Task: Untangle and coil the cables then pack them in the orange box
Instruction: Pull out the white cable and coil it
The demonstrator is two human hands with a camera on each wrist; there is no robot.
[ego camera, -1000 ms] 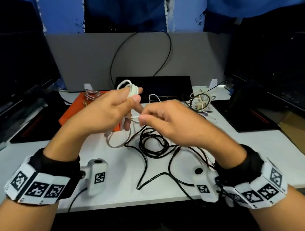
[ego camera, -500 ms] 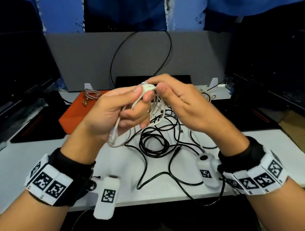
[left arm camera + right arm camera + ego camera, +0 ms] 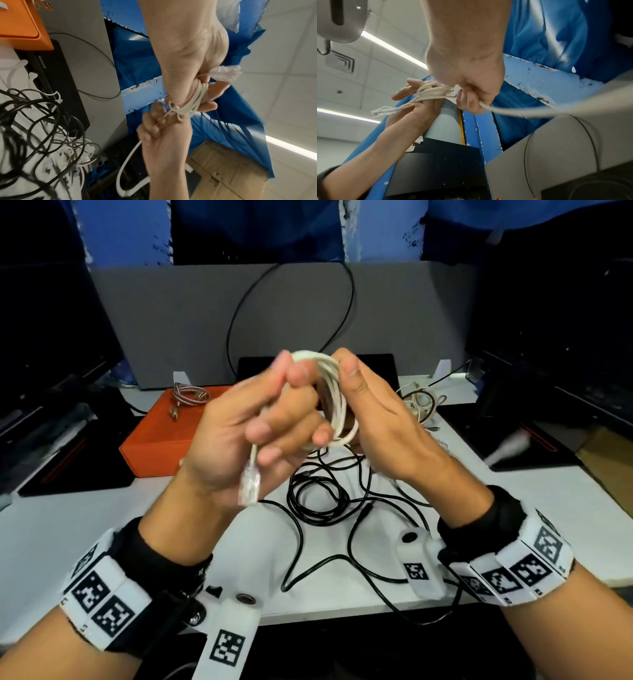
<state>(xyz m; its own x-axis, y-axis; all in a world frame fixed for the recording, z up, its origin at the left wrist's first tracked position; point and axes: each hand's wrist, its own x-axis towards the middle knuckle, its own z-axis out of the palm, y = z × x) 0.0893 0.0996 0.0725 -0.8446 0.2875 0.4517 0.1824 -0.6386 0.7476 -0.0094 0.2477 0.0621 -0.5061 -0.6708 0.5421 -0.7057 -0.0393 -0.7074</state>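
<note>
While both hands hover above the white desk (image 3: pixel 85 529), the white cable (image 3: pixel 334 395) sits as a tight coil of several loops, left hand (image 3: pixel 246 433) fingers curled round it, clear connector (image 3: pixel 249 484) dangling below. The right hand (image 3: pixel 373 419) pinches its top. The orange box (image 3: pixel 161 445) lies behind-left.

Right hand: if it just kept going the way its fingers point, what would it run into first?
The right hand points up and left, so it would likely first press into the white cable coil it holds, then the left hand; depth is unclear.
</note>
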